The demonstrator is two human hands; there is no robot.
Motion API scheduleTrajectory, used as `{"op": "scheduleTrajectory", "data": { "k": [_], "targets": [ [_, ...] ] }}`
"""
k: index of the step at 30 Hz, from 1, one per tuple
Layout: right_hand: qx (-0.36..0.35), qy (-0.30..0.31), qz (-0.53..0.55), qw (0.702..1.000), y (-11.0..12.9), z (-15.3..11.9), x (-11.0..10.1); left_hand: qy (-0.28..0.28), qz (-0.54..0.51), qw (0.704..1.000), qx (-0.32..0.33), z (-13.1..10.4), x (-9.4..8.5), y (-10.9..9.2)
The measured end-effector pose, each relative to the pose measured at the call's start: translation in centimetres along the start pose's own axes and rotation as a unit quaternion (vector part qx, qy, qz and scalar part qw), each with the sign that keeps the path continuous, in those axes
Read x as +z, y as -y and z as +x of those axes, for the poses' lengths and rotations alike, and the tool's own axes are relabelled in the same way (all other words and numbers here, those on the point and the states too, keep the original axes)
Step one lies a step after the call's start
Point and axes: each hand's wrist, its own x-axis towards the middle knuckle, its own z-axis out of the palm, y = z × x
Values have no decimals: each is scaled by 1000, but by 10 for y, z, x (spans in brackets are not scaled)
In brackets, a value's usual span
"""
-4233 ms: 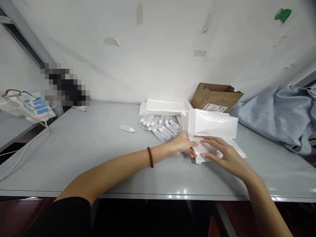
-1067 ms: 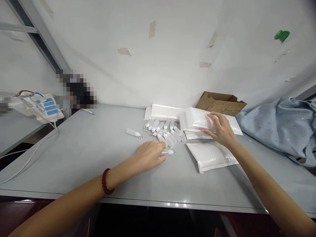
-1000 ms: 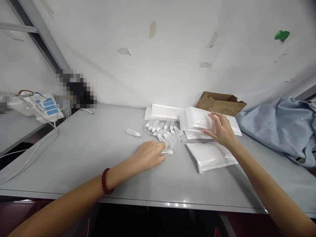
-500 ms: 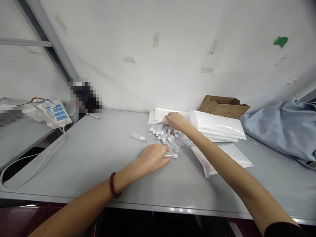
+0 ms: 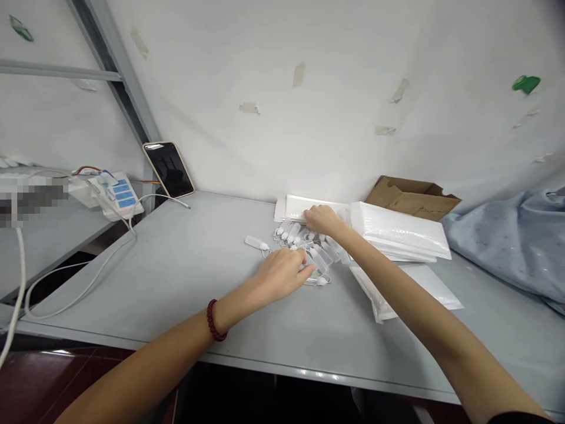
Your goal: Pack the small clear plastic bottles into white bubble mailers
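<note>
A pile of small translucent plastic dropper bottles (image 5: 318,259) with white looped caps lies on the grey table (image 5: 176,282). My left hand (image 5: 282,274), a red bead bracelet at its wrist, reaches over the near left of the pile, thumb apart from the fingers; its fingertips are partly hidden. Just below the thumb lies one bottle (image 5: 313,281). Another bottle (image 5: 255,242) lies alone at the left. My right hand (image 5: 324,219) has its fingers curled at the pile's back edge, beside flat white sheets or envelopes (image 5: 300,206); what it holds, if anything, is hidden.
White padded mailers (image 5: 401,229) are stacked at the right, with another mailer (image 5: 435,285) in front, under my right forearm. Behind stands an open cardboard box (image 5: 412,197). Blue fabric (image 5: 512,235) lies far right. A phone (image 5: 170,169) leans at the back left, near white cables (image 5: 112,256).
The view has shifted, so the scene sits farther right. My left hand has moved slightly forward, off the near bottle, its thumb more extended. My right hand stays at the back of the pile.
</note>
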Motion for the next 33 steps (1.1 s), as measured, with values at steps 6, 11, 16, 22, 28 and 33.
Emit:
{"op": "scheduleTrajectory", "data": {
  "k": [6, 11, 16, 22, 28, 33],
  "targets": [
    [5, 8, 6, 1000, -9, 2, 0, 9, -11, 1000, -16, 0, -4, -5],
    [2, 10, 12, 1000, -10, 2, -2, 4, -12, 1000, -9, -1, -5, -4],
    [2, 10, 15, 1000, -12, 3, -5, 1, -13, 1000, -5, -1, -4, -2],
    [1, -5, 11, 1000, -11, 4, -2, 3, -18, 1000, -9, -1, -5, -3],
    [-7, -56, 13, 998, 5, 1, 6, -16, -25, 1000, -5, 1, -4, -1],
    [3, -132, 29, 991, 13, -3, 1, -51, -36, 998, -22, 5, -8, 5]
  ]
}}
